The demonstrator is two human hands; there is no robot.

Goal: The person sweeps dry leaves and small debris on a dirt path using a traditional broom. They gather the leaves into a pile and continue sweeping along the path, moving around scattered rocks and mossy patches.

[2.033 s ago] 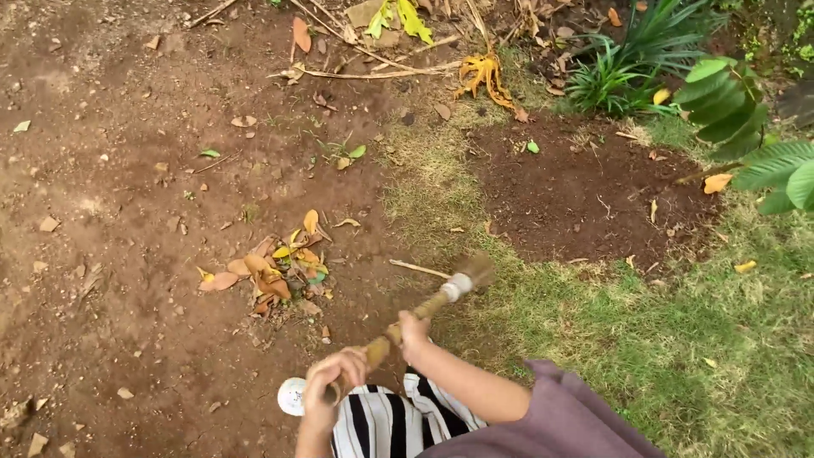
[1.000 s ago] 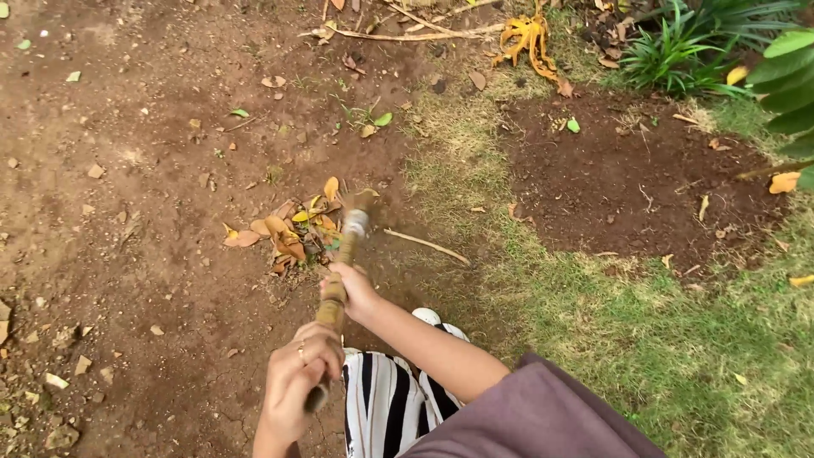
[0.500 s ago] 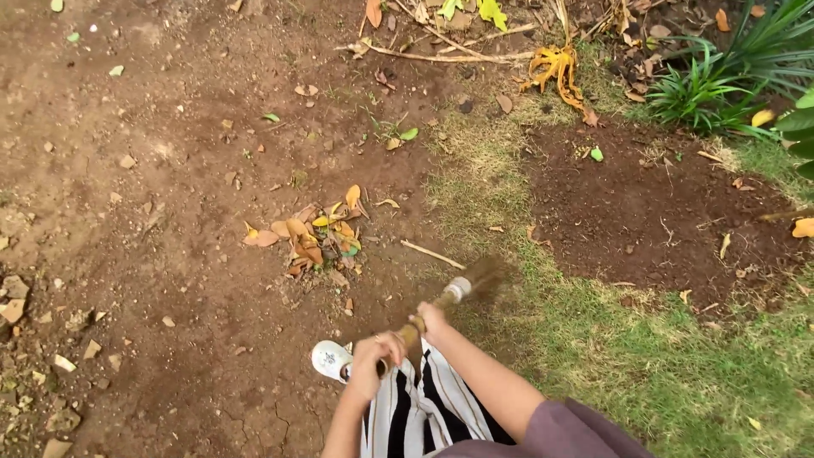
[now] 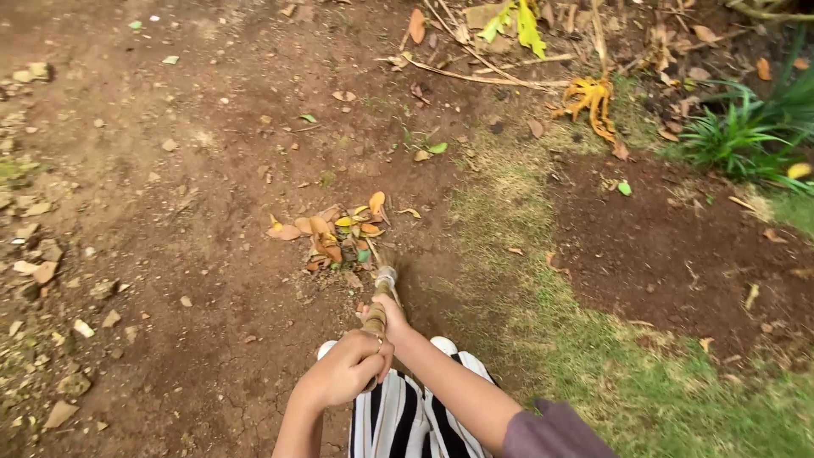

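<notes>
A: Where are the hands?

B: Both are low in the middle of the view, one above the other on a broom handle. The left hand is wrapped tight around the lower, nearer end of it, with a ring showing on one finger. The right hand grips the handle a little farther along, fingers closed round it. The two hands sit close together, just about touching.

A: And the broom itself?

B: The handle runs away from the person, pale and wooden-looking, with a light band where it meets the head. The bristle end is blurred, so its shape is hard to make out. It reaches down to the near edge of a small pile of leaves.

A: What sort of leaves?

B: Dry ones, mostly orange and brown, a few yellow and green, heaped together on bare dirt ground.

A: What else is around?

B: Below the hands are striped black-and-white trousers and white shoe tips. To the right lies a strip of grass, then a dark soil patch. Farther off are scattered twigs, a curled yellow leaf and a green plant. Small stones dot the left side.
</notes>
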